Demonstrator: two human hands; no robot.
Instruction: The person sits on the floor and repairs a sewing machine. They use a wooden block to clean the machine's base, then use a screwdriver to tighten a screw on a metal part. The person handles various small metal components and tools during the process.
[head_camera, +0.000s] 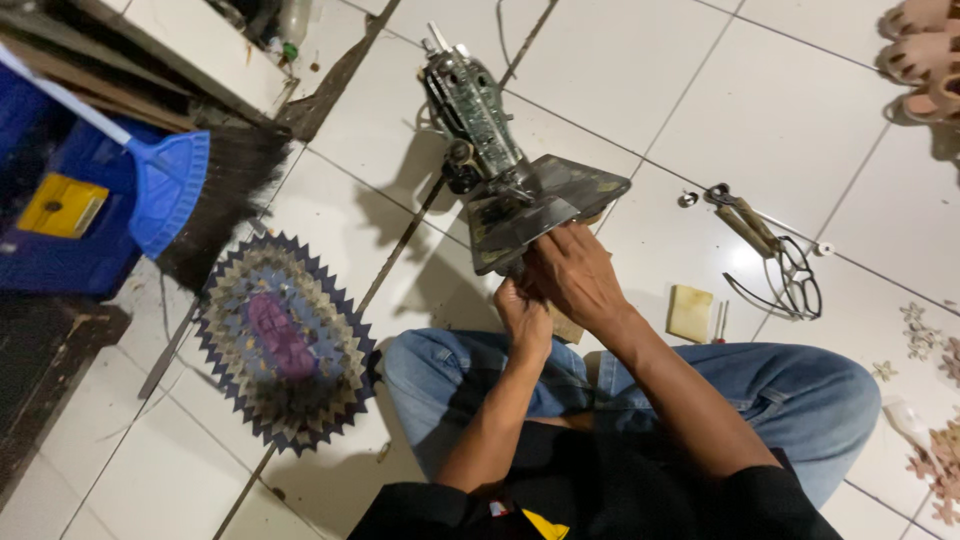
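Note:
A worn metal sewing machine (480, 130) stands tipped on the white tiled floor (760, 110), its flat dark base plate (545, 205) turned toward me. My right hand (575, 275) grips the near edge of that base plate from above. Just below and to the left, my left hand (522, 318) is closed at the underside of the plate; what its fingers pinch is hidden. I sit cross-legged in blue jeans (800, 395) right behind the machine.
A round patchwork mat (285, 340) lies at the left, beside a blue-headed broom (190, 185) and a blue box (60, 200). Pliers (745, 222), a wire frame (795, 280), a small yellow block (690, 312) and small screws lie at the right. Sandals (920, 50) sit top right.

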